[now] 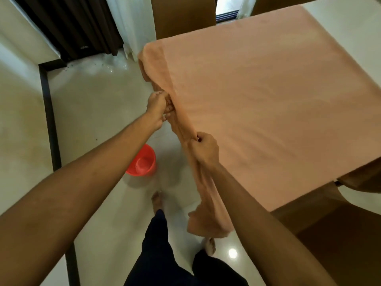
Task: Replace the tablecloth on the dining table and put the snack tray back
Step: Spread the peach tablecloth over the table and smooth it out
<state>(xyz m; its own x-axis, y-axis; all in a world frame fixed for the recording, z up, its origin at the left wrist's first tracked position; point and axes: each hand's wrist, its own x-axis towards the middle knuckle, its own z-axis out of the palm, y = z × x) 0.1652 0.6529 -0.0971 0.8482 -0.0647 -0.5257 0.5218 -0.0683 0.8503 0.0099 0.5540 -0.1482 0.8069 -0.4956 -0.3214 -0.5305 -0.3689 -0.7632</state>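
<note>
At the table's near-left edge, my left hand (158, 108) and right hand (206, 150) both clench bunched tablecloth (257, 100) draped over the dining table (354, 27). I judge the cloth step is underway (snack tray unseen); next calls for an even pull.

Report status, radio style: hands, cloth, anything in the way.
Left hand and right hand both grip cloth at its near edge. Cloth spread flat, bunched where held. Red bucket on floor nearby; tray not in view.

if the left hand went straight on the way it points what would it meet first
The left hand grips the hanging edge of the peach tablecloth, so it would likely press into that fold first; depth behind unclear.
</note>
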